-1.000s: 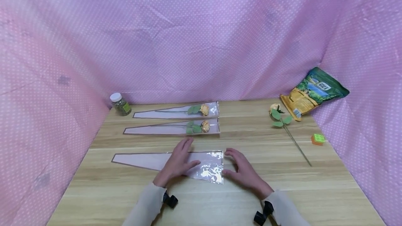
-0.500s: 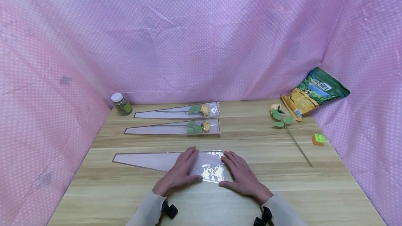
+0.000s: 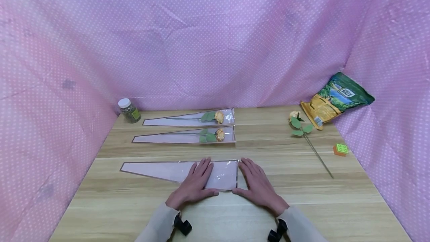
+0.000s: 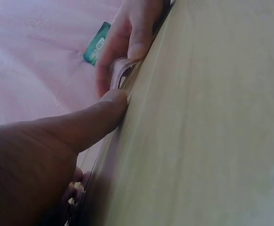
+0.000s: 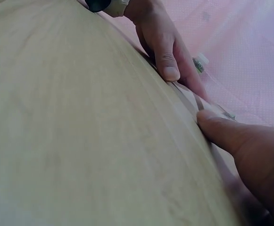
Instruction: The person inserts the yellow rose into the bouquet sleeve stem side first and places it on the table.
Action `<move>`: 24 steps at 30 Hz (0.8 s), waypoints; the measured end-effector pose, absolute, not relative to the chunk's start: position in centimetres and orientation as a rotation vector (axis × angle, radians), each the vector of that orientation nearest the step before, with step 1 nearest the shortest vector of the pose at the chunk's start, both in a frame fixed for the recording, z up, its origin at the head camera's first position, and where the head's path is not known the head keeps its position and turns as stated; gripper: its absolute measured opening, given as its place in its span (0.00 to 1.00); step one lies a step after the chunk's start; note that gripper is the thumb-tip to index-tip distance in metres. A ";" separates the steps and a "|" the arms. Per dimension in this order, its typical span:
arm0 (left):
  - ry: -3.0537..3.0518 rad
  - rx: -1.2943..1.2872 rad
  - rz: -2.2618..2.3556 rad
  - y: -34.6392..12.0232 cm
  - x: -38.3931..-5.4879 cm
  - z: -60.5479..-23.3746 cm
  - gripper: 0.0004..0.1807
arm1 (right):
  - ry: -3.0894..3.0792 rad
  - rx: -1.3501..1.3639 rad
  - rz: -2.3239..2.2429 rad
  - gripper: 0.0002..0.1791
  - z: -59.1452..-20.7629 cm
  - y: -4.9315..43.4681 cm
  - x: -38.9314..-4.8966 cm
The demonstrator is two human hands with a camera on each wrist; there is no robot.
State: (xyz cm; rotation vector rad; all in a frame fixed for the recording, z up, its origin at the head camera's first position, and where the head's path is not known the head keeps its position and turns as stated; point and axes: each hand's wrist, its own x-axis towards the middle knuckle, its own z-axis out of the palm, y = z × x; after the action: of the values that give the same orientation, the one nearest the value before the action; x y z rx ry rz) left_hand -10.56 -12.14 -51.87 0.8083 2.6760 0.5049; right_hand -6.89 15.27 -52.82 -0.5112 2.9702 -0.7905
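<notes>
A long tapering flower sleeve, clear with a dark border and pale backing, lies on the table with its wide end to the right. My left hand rests across its middle, fingers stretched toward the far edge and thumb along the near edge. At the wide end, my right hand has its fingertips by the far corner and thumb by the near corner. Seen from the left wrist, the sleeve's end bows upward between the hands. The right wrist view shows my right thumb against the sleeve's edge.
Two filled sleeves, each with a peach rose, lie farther back. A loose rose lies at right, near a green-and-yellow snack bag and a toy block. A lidded jar stands back left.
My right hand has come in against the sleeve's wide end, and my left hand has flattened across it. The bright glare on the wide end has faded, and its near edge sits slightly farther back.
</notes>
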 end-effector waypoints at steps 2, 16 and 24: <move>2.684 0.812 0.482 -12.1 -10.7 -52.0 0.56 | 2.979 -0.480 -0.791 0.55 -52.9 15.2 -7.1; 2.685 0.793 0.501 -11.4 -11.1 -51.5 0.55 | 2.918 -0.394 -1.192 0.47 -52.7 13.5 -8.2; 2.639 0.757 0.552 -10.6 -11.8 -51.5 0.58 | 2.315 -0.139 -1.750 0.39 -51.3 12.4 -8.9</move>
State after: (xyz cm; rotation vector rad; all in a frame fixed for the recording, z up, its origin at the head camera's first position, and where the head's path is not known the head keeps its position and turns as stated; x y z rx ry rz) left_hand -11.75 -10.62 -51.51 0.7565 2.6386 0.5525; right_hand -8.90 12.37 -51.34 -0.1391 2.3151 -1.7502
